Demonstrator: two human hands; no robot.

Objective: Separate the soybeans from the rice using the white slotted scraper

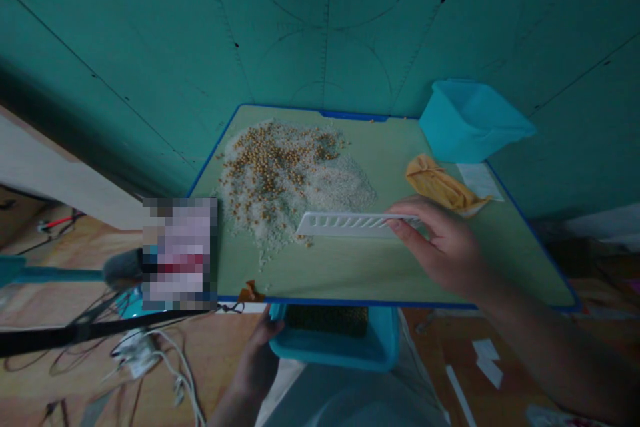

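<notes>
My right hand (447, 250) has its grip clamped on the right end of a white toothed scraper (345, 223). The scraper lies on the green tabletop (350, 273), touching the near side of the grain pile (285, 173). My left hand (260, 353) is closed in a grip on the left wall of a teal tub (335, 350) under the tabletop's near edge. A yellow cloth (440, 187) lies far right.

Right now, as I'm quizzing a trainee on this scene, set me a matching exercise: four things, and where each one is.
Things:
1 white scraper
2 grain pile
3 yellow cloth
4 blue tub

Places:
a held by the left hand under the board's near edge
b on the board's left half
c in the right hand
d on the board near the blue box

Pairs: 1-c, 2-b, 3-d, 4-a.
</notes>
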